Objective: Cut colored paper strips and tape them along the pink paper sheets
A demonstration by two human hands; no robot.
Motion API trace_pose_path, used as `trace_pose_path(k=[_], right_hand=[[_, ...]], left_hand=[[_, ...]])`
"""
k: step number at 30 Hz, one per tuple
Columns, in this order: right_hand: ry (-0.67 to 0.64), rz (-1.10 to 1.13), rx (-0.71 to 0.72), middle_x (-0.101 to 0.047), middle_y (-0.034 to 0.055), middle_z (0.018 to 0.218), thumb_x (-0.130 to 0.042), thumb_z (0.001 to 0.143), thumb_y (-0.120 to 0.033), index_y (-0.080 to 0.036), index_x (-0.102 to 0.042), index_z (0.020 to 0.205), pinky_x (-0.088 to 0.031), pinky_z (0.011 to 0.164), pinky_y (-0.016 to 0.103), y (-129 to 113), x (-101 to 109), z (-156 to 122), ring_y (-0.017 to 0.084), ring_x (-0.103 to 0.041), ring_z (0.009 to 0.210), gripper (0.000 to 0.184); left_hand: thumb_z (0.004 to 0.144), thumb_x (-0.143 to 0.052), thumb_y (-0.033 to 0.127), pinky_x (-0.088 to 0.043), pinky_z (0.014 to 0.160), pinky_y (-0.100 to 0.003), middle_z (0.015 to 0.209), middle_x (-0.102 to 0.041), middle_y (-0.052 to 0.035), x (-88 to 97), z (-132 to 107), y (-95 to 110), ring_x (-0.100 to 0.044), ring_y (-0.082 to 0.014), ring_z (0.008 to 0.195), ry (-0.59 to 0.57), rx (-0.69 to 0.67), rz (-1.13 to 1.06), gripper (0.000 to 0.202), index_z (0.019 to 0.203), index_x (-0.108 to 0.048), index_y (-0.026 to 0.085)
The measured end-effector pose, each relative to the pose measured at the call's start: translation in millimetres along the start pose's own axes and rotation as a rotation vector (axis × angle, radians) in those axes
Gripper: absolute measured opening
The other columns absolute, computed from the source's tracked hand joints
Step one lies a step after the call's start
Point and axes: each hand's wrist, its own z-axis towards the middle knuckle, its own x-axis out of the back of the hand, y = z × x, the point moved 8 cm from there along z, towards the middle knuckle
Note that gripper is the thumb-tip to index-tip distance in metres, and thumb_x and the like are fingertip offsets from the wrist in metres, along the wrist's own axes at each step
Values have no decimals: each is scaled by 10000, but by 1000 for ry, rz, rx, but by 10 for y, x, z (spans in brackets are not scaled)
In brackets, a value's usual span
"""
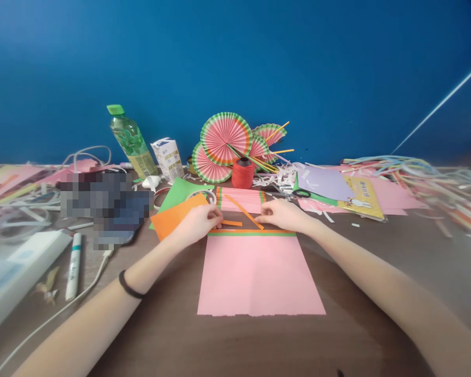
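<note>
A pink sheet of paper (pixel 259 275) lies flat in front of me, with an orange and a green stripe along its far edge. My left hand (pixel 198 225) is curled at the sheet's far left corner, fingertips pinched together; what is between them is hidden. At the far right corner, my right hand (pixel 284 215) also has its fingers pinched, close to the lower end of a slanting orange paper strip (pixel 241 209). A shorter orange strip (pixel 232 223) sticks out beside my left fingertips. Under my left wrist are orange paper (pixel 172 217) and green paper (pixel 180 192).
Behind stand a red thread spool (pixel 243 174), pleated paper fans (pixel 225 139), a milk carton (pixel 168 159) and a green bottle (pixel 131 144). Scissors (pixel 301 193) and a yellow booklet (pixel 363 199) lie right. A marker (pixel 74 267) and a white cable (pixel 88 290) are left.
</note>
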Motion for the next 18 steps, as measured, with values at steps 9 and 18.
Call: trace_pose_path(k=[9, 18], right_hand=[[-286, 34, 60, -487, -35, 559, -619, 625, -455, -184, -488, 583, -242, 470, 227, 160, 1, -68, 92, -396, 516, 304], [-264, 4, 10, -479, -23, 549, -536, 687, -491, -182, -504, 572, -245, 477, 237, 193, 76, -84, 96, -388, 514, 331]], left_hand=[[739, -466, 286, -434, 640, -264, 730, -652, -9, 35, -12, 63, -595, -173, 681, 88, -80, 208, 160, 716, -599, 200], [834, -367, 235, -440, 758, -317, 987, -628, -59, 3, -108, 294, -562, -219, 902, 183, -204, 554, 281, 895, -639, 196]])
